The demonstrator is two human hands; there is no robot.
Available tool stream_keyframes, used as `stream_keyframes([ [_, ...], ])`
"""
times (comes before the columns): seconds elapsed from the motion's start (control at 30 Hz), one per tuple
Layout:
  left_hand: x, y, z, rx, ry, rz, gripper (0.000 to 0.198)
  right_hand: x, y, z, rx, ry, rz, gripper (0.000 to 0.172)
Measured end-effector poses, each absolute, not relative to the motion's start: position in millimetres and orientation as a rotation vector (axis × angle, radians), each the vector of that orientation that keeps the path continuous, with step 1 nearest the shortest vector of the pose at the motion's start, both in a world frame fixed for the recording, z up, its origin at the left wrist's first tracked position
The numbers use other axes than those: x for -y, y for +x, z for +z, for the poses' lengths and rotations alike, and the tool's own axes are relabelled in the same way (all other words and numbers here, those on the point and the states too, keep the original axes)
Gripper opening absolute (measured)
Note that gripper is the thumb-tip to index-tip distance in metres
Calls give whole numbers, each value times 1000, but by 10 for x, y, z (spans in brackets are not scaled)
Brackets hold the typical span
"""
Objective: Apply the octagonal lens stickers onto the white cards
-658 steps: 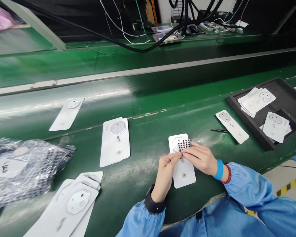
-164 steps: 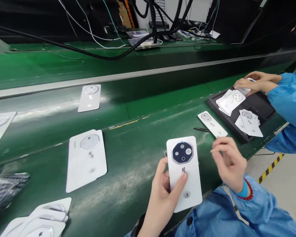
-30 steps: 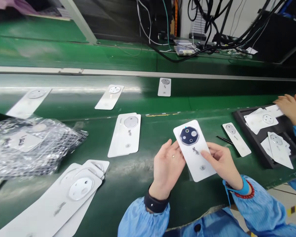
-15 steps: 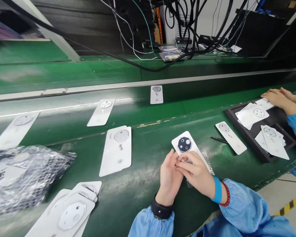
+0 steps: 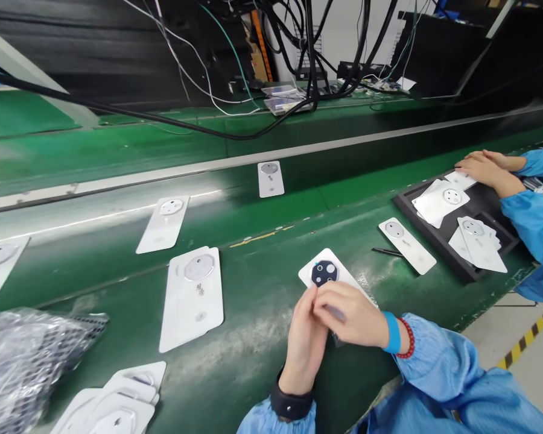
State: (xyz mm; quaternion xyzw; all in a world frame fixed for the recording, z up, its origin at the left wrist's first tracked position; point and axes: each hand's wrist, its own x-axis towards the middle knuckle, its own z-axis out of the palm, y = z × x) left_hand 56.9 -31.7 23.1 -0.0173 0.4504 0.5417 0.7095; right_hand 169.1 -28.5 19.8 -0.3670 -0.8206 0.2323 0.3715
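Note:
My left hand (image 5: 304,340), with a black wristband, is raised at the near edge of a white phone back panel (image 5: 344,265). That panel lies on the green bench and bears a dark octagonal camera piece (image 5: 324,273). Over its lower part is my right hand (image 5: 353,313), with a blue band and red beads. The fingertips of both hands meet in a pinch just below the camera piece. Whatever they hold, if anything, is too small or hidden to make out. Clear plastic wrap (image 5: 366,289) shows beside the panel's right edge.
Left of my hands lie stacked white panels (image 5: 192,307), another pile (image 5: 117,404) and a plastic-wrapped bag (image 5: 36,361). Single panels (image 5: 163,224) sit further back. To the right are a panel (image 5: 409,247), a black pen-like stick (image 5: 387,251), a black tray (image 5: 468,274) and a co-worker's hands (image 5: 491,169).
The view has swung right, so most things sit further left. My left fingers have curled up to meet the right fingertips, drawing nearer to the camera piece.

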Motion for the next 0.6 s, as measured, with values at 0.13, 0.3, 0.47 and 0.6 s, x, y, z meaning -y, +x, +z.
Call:
stream_keyframes([
  [0.13, 237, 332, 170, -1114, 28, 1248, 12, -18, 2100, 155, 2071, -1175, 338, 19],
  [0.3, 254, -100, 175, -1519, 258, 1478, 59, -459, 2582, -108, 2177, -1334, 243, 24],
  [0.47, 319, -262, 14, -1632, 589, 1410, 40, -193, 2477, -182, 2213, -1301, 248, 26],
  [0.6, 334, -276, -121, -1703, 824, 1213, 28, 56, 2234, -313, 2425, -1113, 335, 28],
])
